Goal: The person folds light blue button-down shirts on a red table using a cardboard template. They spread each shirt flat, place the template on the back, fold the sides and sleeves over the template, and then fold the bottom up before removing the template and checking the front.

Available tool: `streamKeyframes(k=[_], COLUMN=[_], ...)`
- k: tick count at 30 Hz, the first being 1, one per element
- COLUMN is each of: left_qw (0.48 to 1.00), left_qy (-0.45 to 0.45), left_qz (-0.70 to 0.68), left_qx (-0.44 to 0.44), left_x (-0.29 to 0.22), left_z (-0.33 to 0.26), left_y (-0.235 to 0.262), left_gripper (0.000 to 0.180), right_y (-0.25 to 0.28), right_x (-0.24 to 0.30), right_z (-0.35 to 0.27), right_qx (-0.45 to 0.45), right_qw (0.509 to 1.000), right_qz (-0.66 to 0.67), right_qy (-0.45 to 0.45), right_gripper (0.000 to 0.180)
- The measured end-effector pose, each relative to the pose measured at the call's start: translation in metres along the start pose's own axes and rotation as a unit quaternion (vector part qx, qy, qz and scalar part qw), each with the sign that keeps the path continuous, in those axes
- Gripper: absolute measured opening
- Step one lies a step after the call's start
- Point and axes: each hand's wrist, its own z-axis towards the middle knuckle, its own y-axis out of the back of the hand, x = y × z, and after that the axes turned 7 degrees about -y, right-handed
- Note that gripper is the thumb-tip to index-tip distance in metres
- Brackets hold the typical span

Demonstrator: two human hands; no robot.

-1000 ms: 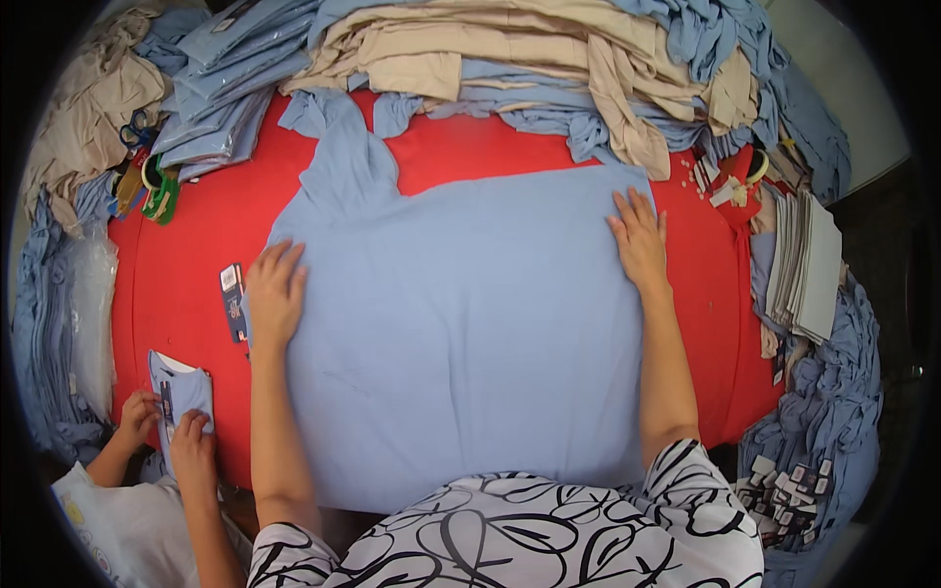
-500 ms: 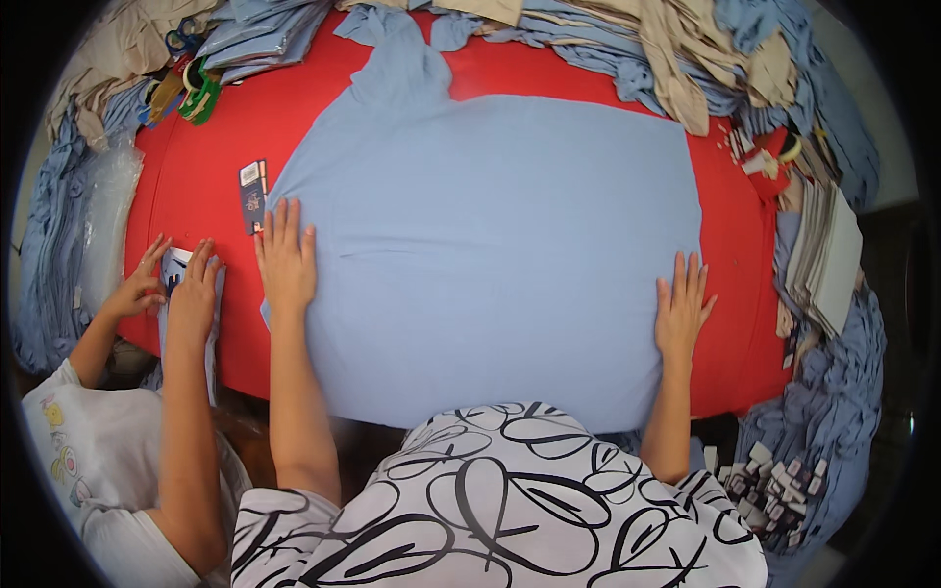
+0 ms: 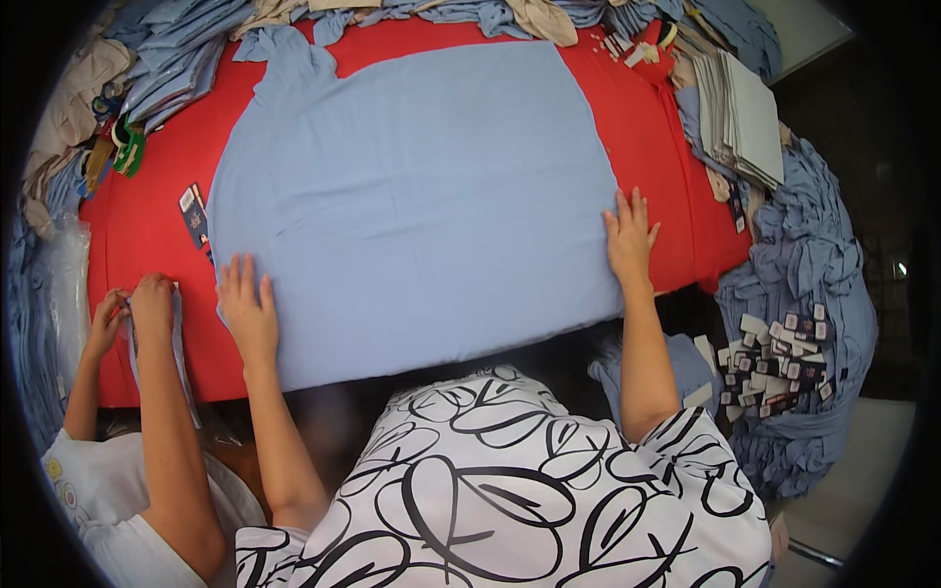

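Note:
A light blue knit garment (image 3: 421, 196) lies spread flat on a red-covered table (image 3: 667, 147), one sleeve stretched out toward the far left. My left hand (image 3: 247, 312) rests open on its left edge, fingers apart. On the opposite edge lies my right hand (image 3: 630, 235), also open, its fingertips partly over the red cover. Small creases run across the fabric between my hands. Just left of the garment, dark blue hang tags (image 3: 193, 215) lie on the table.
At left, a co-worker's hands (image 3: 153, 306) handle a narrow blue folded piece. Around the table are bagged garments (image 3: 181, 69), a green tape dispenser (image 3: 127, 147), clear plastic bags (image 3: 71, 294), a stack of pale boards (image 3: 745, 122), and a blue garment heap (image 3: 809, 225) with many tags (image 3: 774, 363).
The view has turned, so the table sits higher and farther left. My hands stay flat on the garment's two edges. The co-worker's hands have drawn closer together.

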Motion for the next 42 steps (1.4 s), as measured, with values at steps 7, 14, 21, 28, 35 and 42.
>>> streamKeyframes(k=[7,14,21,28,35,42], left_qw=[0.959,0.955,0.908,0.966,0.991,0.989], left_qy=[0.278,0.268,0.333,0.250,0.082,0.090], left_qz=[0.053,-0.123,-0.245,-0.072,-0.090,0.093], left_qx=[0.005,-0.041,-0.071,0.002,-0.063,0.076], left_x=[-0.017,-0.022,-0.017,-0.019,-0.014,0.000], left_z=[-0.134,-0.139,-0.132,-0.114,-0.053,-0.031], left_y=[0.067,0.070,0.085,0.087,0.025,-0.009], left_gripper=[0.049,0.024,0.024,0.030,0.038,0.053], right_y=[0.041,0.007,0.015,0.059,0.010,0.015], right_x=[-0.075,-0.099,-0.092,-0.098,-0.046,-0.075], right_z=[-0.090,-0.126,-0.121,-0.089,-0.022,0.006], right_qx=[0.117,0.272,0.274,0.118,-0.051,0.090], right_qw=[0.944,0.633,0.667,0.969,0.984,0.967], right_qz=[0.157,0.586,0.591,0.116,0.166,-0.125], right_qy=[-0.264,-0.426,-0.361,-0.182,-0.034,-0.203], right_gripper=[0.043,0.049,0.028,0.025,0.049,0.071])
